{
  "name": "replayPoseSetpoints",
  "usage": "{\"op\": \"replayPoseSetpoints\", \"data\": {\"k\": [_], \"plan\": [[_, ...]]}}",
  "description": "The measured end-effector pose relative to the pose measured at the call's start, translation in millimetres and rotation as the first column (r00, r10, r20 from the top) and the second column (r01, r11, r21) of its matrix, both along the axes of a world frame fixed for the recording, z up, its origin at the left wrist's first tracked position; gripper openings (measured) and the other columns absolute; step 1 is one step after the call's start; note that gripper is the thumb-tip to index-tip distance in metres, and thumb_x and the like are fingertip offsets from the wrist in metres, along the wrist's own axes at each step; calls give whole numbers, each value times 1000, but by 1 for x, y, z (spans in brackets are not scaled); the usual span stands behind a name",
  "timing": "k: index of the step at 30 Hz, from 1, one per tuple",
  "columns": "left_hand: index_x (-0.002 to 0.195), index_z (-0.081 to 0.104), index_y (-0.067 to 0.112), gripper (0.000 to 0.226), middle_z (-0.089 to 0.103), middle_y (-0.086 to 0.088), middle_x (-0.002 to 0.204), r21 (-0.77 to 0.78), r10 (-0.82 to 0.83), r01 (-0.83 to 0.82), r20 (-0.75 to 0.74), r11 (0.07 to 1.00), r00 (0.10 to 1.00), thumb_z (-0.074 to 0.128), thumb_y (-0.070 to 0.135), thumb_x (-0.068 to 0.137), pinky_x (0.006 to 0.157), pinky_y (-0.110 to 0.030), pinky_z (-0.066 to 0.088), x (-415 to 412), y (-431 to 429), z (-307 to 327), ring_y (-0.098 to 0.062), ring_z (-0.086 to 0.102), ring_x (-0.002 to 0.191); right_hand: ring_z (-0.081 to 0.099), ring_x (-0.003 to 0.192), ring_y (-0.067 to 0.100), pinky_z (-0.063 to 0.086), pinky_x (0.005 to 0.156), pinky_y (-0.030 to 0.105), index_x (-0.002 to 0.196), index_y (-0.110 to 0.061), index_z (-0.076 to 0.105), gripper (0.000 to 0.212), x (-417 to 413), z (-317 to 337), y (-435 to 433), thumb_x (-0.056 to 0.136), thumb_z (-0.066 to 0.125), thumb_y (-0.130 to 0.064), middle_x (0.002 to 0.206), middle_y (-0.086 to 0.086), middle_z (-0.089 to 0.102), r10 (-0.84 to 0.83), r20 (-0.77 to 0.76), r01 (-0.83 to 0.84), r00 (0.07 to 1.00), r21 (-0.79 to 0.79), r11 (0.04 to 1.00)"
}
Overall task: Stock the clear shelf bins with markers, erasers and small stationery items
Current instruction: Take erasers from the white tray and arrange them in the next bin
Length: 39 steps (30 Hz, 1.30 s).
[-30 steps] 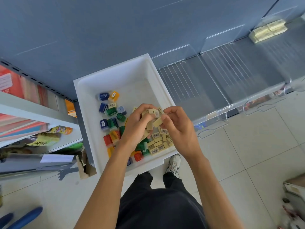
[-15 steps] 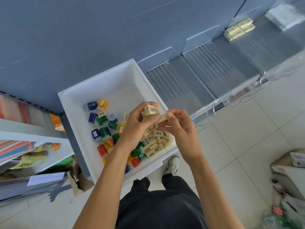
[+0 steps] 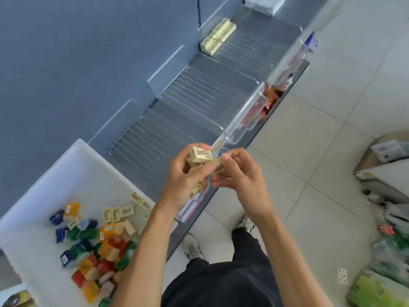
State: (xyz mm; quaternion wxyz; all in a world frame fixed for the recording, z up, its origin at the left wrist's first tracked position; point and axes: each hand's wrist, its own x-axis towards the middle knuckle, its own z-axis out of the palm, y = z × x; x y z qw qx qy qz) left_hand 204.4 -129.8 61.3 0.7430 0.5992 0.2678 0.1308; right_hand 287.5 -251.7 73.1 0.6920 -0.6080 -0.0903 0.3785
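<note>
**Head view, looking down at both hands.** The left hand (image 3: 183,180) curls its fingers round a small stack of beige rectangular erasers with printed barcode labels (image 3: 200,155), with the thumb laid across the near face of the stack. The right hand (image 3: 242,173) meets it. Its thumb and forefinger pinch 1 eraser at the right edge of the stack, and its other fingers are curled beneath.

The held stack sits over the front lip of the nearest clear acrylic shelf bin (image 3: 163,131), apart from the tub. This is 1 of 3 ribbed-floor bins in a row along the blue-grey wall panel (image 3: 77,63). The middle bin (image 3: 205,87) lies beyond it. The far bin (image 3: 265,47) holds a block of matching beige erasers (image 3: 218,36) in its back corner.

At the left, a white plastic tub (image 3: 73,165) contains loose beige erasers (image 3: 117,213) and a heap of small wrapped items in blue, green, orange and red (image 3: 93,251). Blurred packages (image 3: 389,251) lie on the pale floor tiles (image 3: 321,151) at the right.
</note>
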Motion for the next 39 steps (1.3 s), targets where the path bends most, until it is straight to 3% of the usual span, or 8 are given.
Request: {"op": "replayPoseSetpoints", "data": {"k": [4,10,14,18,26,33,39], "plan": [[93,69,35,27,56,1,68,-75,-89,89,10,993,996,77,32,68,47,-24,38,86,-33,6,-18,47,50,68,64,21,59,63,32,99,2,54,18,72,11,-40,100,51,-15,84,19,65,-91,64,91,994,6,996],[98,68,32,29,57,5,70,-103,-185,187,27,977,982,75,30,69,40,-23,37,197,-82,11,-11,45,46,68,70,20,59,69,31,102,0,58,10,171,17,-104,100,50,-5,82,9,67,-136,122,142,983,-44,989],[102,67,29,34,59,4,76,-141,-237,237,16,961,971,76,31,69,42,-24,38,255,-95,6,-12,47,49,68,69,21,58,67,29,103,2,60,13,219,8,-121,100,50,-6,71,-4,67,-223,87,228,971,-49,972],[111,63,22,42,57,1,77,-192,-280,277,14,941,960,77,24,72,42,-24,39,313,-92,-11,-12,48,49,67,68,24,57,67,30,102,1,62,15,273,-5,-112,101,49,-8,73,7,66,-300,32,302,953,-91,949],[108,61,20,31,58,2,70,-277,-165,170,41,946,985,67,9,79,39,-21,36,447,-45,-20,-10,45,45,66,72,17,56,69,27,94,-13,65,11,424,1,-61,99,55,-11,70,1,66,-151,82,165,985,-216,962],[108,60,17,31,58,0,70,-302,-24,51,93,952,995,64,9,78,38,-22,34,559,2,-5,-11,43,43,66,69,17,54,64,24,100,-1,63,13,542,17,-5,98,55,-11,73,8,66,-81,122,104,989,-197,975],[104,63,22,30,56,4,67,-252,82,-85,-24,964,996,66,11,77,38,-20,37,625,28,-16,-10,45,44,64,71,20,53,64,25,102,-1,60,12,616,-4,23,99,55,-12,77,13,69,-4,28,9,1000,-205,979]]}}
